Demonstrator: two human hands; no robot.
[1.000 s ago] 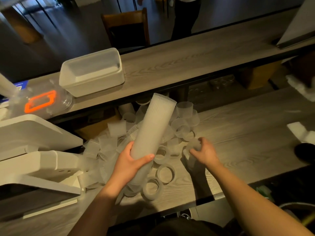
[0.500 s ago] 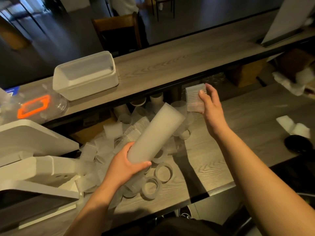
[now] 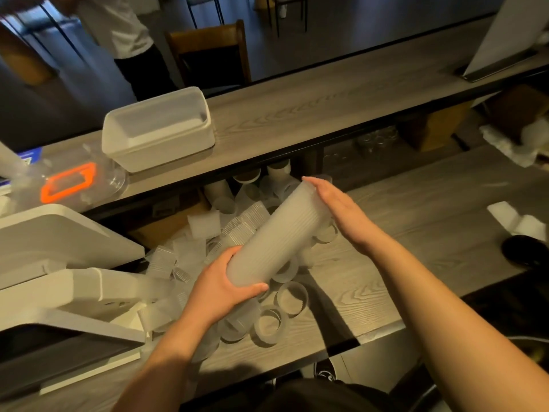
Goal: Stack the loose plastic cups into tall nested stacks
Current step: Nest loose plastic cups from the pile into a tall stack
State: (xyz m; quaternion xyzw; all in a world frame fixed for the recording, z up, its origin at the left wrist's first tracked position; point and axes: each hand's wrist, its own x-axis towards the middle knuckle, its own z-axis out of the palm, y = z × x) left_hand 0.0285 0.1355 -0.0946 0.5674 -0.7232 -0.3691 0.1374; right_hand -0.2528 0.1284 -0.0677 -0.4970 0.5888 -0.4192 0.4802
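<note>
At frame centre the tilted nested stack (image 3: 276, 236) is gripped low by the left hand (image 3: 221, 288) and pressed at its top by the flat right hand (image 3: 335, 208); a skewed push could buckle it onto the loose cups (image 3: 269, 325).

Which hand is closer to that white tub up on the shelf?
Left. The left hand grips the cup stack's lower end, below the white tub. The right hand presses the stack's top, farther off to the tub's right.
</note>
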